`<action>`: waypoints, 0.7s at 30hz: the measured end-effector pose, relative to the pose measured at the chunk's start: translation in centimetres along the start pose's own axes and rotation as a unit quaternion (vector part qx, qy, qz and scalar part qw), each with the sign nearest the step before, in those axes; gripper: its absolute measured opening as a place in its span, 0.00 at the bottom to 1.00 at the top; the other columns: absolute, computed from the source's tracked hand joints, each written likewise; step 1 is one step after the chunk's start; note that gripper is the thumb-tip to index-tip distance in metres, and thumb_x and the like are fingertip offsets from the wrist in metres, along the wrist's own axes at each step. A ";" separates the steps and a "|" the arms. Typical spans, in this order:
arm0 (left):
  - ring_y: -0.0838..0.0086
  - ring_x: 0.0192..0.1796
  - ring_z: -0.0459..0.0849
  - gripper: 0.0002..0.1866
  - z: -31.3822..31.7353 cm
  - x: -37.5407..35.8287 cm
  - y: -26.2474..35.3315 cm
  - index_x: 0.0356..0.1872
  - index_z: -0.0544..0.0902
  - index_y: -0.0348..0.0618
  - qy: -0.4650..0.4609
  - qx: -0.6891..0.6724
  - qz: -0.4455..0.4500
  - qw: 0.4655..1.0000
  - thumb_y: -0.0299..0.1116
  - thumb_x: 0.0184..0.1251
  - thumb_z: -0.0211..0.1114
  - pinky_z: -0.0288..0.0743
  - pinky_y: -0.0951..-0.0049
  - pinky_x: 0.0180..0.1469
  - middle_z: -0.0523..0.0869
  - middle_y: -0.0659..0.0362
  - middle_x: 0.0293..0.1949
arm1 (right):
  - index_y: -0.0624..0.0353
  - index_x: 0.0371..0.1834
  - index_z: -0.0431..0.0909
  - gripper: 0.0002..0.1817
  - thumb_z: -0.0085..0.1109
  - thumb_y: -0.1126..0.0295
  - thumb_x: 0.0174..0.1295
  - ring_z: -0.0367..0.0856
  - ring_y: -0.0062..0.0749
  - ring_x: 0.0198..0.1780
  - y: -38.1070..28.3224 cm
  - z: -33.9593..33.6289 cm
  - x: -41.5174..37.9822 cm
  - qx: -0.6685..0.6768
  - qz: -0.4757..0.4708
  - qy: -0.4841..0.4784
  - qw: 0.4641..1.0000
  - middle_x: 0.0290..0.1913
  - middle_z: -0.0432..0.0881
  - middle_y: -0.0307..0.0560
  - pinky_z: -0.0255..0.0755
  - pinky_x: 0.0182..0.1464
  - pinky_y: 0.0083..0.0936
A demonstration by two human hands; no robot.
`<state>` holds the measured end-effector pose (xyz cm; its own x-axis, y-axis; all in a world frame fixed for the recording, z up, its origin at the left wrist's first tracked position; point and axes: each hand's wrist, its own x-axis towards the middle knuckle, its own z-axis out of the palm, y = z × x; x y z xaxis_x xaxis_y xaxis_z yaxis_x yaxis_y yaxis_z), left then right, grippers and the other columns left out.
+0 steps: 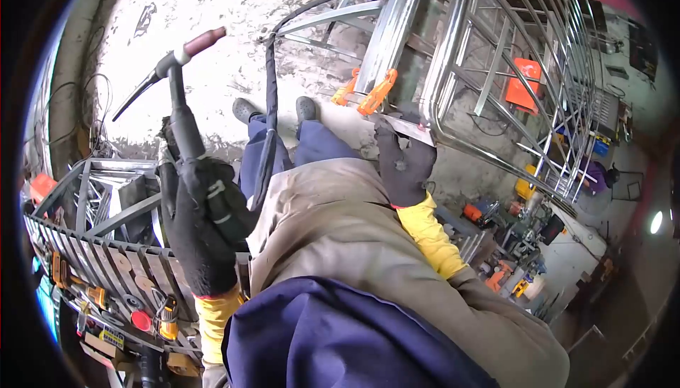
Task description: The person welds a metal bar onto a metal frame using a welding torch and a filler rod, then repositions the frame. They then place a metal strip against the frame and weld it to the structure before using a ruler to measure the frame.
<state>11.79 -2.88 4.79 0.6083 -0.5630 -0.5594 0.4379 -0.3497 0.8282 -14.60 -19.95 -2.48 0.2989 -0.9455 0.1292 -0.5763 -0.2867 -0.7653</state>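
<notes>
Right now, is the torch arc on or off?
Off: the torch held in the left hand shows no arc or glow at its pink nozzle. Whether its power source is on, I cannot tell.

Black gloves, yellow cuffs, orange clamps, navy cloth

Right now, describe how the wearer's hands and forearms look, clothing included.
The left hand and right hand wear dark, charcoal-black gloves; a thin red edge shows at the left cuff. Both forearms have bright yellow sleeves, wrinkled and loose-looking. I can't make out any markings on the gloves.
</notes>
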 end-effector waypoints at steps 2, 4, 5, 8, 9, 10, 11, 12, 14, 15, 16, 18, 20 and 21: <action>0.77 0.33 0.85 0.13 0.2 0.2 0.2 0.54 0.82 0.39 0.019 -0.128 -0.043 0.991 0.40 0.88 0.61 0.78 0.77 0.35 0.88 0.58 0.40 | 0.67 0.55 0.87 0.13 0.71 0.79 0.69 0.89 0.33 0.47 2.3 0.1 -1.0 0.078 0.027 0.029 0.996 0.48 0.90 0.50 0.83 0.52 0.29; 0.80 0.28 0.80 0.19 -0.2 0.5 -1.0 0.50 0.84 0.38 0.033 -0.099 -0.066 0.992 0.46 0.92 0.56 0.75 0.77 0.30 0.84 0.60 0.33 | 0.66 0.56 0.88 0.14 0.72 0.78 0.68 0.90 0.36 0.51 -0.5 -0.8 0.1 -0.004 0.014 -0.019 1.000 0.51 0.90 0.52 0.84 0.55 0.31; 0.80 0.28 0.80 0.19 0.1 0.5 -0.9 0.50 0.84 0.38 0.033 -0.098 -0.068 0.992 0.46 0.92 0.56 0.75 0.77 0.30 0.84 0.60 0.33 | 0.65 0.54 0.89 0.13 0.73 0.77 0.68 0.90 0.36 0.51 0.0 -1.0 0.0 -0.036 0.005 -0.028 0.999 0.51 0.91 0.51 0.84 0.56 0.33; 0.79 0.29 0.81 0.17 1.6 0.7 -0.8 0.51 0.84 0.38 0.053 -0.100 -0.089 0.990 0.44 0.91 0.58 0.76 0.77 0.31 0.86 0.60 0.35 | 0.62 0.52 0.91 0.13 0.76 0.75 0.65 0.91 0.38 0.52 -0.9 -0.9 0.7 -0.110 0.005 -0.037 0.993 0.50 0.92 0.50 0.85 0.56 0.35; 0.79 0.29 0.82 0.16 1.9 0.8 -1.1 0.51 0.84 0.38 0.052 -0.118 -0.091 0.988 0.43 0.90 0.59 0.76 0.78 0.31 0.86 0.59 0.36 | 0.61 0.51 0.93 0.13 0.78 0.73 0.64 0.92 0.39 0.52 -1.3 -0.9 1.0 -0.152 0.014 -0.038 0.988 0.50 0.92 0.48 0.85 0.56 0.36; 0.79 0.30 0.82 0.15 2.0 0.9 -1.5 0.50 0.84 0.39 0.050 -0.136 -0.093 0.985 0.42 0.89 0.60 0.77 0.78 0.31 0.86 0.59 0.37 | 0.61 0.51 0.93 0.13 0.78 0.73 0.64 0.92 0.39 0.52 -0.8 -0.9 1.0 -0.152 0.016 -0.038 0.988 0.50 0.92 0.48 0.85 0.56 0.36; 0.73 0.32 0.86 0.15 1.2 1.2 -2.0 0.58 0.80 0.39 0.028 -0.145 -0.104 0.984 0.40 0.86 0.65 0.79 0.73 0.31 0.89 0.54 0.40 | 0.59 0.50 0.93 0.13 0.80 0.72 0.63 0.92 0.40 0.50 -0.1 -1.1 1.1 -0.191 -0.024 -0.044 0.980 0.49 0.93 0.47 0.85 0.55 0.35; 0.73 0.32 0.86 0.15 1.4 1.2 -1.7 0.58 0.80 0.39 0.028 -0.145 -0.104 0.984 0.40 0.86 0.65 0.79 0.73 0.31 0.89 0.54 0.40 | 0.57 0.49 0.94 0.13 0.81 0.71 0.61 0.92 0.41 0.49 0.1 -1.1 1.4 -0.230 -0.065 -0.050 0.970 0.47 0.93 0.46 0.85 0.54 0.34; 0.77 0.31 0.83 0.13 2.4 1.2 -0.8 0.52 0.82 0.40 0.033 -0.149 -0.128 0.980 0.41 0.88 0.61 0.76 0.77 0.30 0.87 0.58 0.39 | 0.56 0.48 0.94 0.13 0.81 0.70 0.61 0.93 0.42 0.48 -0.2 -1.0 1.7 -0.235 -0.084 -0.047 0.967 0.47 0.93 0.46 0.85 0.52 0.33; 0.77 0.31 0.83 0.13 2.7 1.3 -0.9 0.52 0.82 0.40 0.041 -0.131 -0.117 0.984 0.41 0.88 0.61 0.75 0.77 0.29 0.87 0.58 0.39 | 0.56 0.47 0.94 0.12 0.82 0.70 0.60 0.93 0.43 0.47 -0.4 -1.0 1.9 -0.241 -0.103 -0.045 0.964 0.47 0.93 0.46 0.85 0.51 0.33; 0.77 0.31 0.83 0.13 2.7 1.3 -0.8 0.52 0.82 0.40 0.041 -0.131 -0.117 0.984 0.41 0.88 0.61 0.75 0.77 0.29 0.87 0.58 0.39 | 0.56 0.47 0.94 0.12 0.82 0.70 0.60 0.93 0.43 0.47 0.0 -0.8 1.8 -0.241 -0.103 -0.045 0.964 0.47 0.93 0.46 0.85 0.51 0.33; 0.77 0.30 0.82 0.13 2.6 1.2 -0.5 0.52 0.82 0.41 0.031 -0.126 -0.120 0.984 0.41 0.88 0.61 0.75 0.77 0.29 0.87 0.58 0.38 | 0.56 0.45 0.95 0.11 0.82 0.70 0.60 0.92 0.43 0.45 0.8 -0.5 1.6 -0.232 -0.101 -0.031 0.967 0.46 0.93 0.47 0.85 0.48 0.34; 0.77 0.30 0.83 0.13 1.9 1.3 -1.2 0.52 0.82 0.41 0.016 -0.126 -0.119 0.985 0.42 0.88 0.61 0.75 0.77 0.29 0.86 0.59 0.37 | 0.57 0.45 0.94 0.11 0.82 0.70 0.60 0.91 0.43 0.44 0.8 -0.3 1.6 -0.203 -0.095 -0.022 0.974 0.45 0.93 0.48 0.84 0.48 0.34; 0.77 0.30 0.83 0.13 1.6 1.3 -1.5 0.51 0.82 0.41 0.006 -0.125 -0.116 0.985 0.42 0.88 0.61 0.75 0.77 0.29 0.86 0.59 0.37 | 0.57 0.45 0.94 0.11 0.82 0.70 0.60 0.91 0.44 0.43 0.6 0.0 1.6 -0.168 -0.090 -0.015 0.982 0.44 0.92 0.48 0.83 0.47 0.35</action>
<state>10.92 -4.28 2.88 0.4799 -0.4802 -0.7342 0.7141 -0.2724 0.6449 -14.44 -21.65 -2.68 0.4384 -0.8712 0.2210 -0.7283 -0.4885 -0.4806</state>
